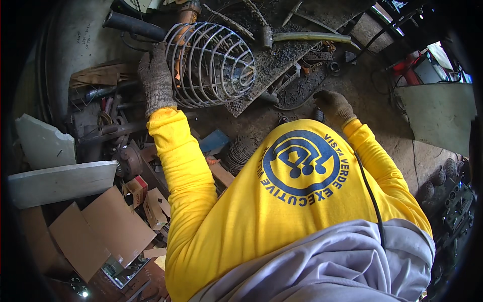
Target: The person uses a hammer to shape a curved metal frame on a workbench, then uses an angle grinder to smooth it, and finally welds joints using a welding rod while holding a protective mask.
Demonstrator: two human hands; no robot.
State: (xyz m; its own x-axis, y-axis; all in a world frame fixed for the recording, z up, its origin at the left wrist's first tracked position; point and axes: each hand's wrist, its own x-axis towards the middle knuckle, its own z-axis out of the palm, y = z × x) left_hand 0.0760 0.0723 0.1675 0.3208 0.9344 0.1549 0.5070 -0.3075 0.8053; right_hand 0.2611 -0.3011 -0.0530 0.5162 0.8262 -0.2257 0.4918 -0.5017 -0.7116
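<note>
Left hand (157, 80) clenched on wire cage (214, 65); right hand (334, 107) well apart, grip unclear.

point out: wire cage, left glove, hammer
wire cage (216, 65), head view, on the curved wire ribs at its middle.
left glove (156, 80), head view, on the knit back of the hand, at the cage's rim.
hammer (265, 35), head view, on its metal head, on the bench.

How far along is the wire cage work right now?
Done: the round wire cage looks fully formed, its rings and ribs in place. In hand: the gloved left hand grips its rim, steadying it on the debris-strewn metal workbench; the gloved right hand reaches down near the bench edge, and what it touches is hidden. Left: cannot tell; no joints are clear.
</note>
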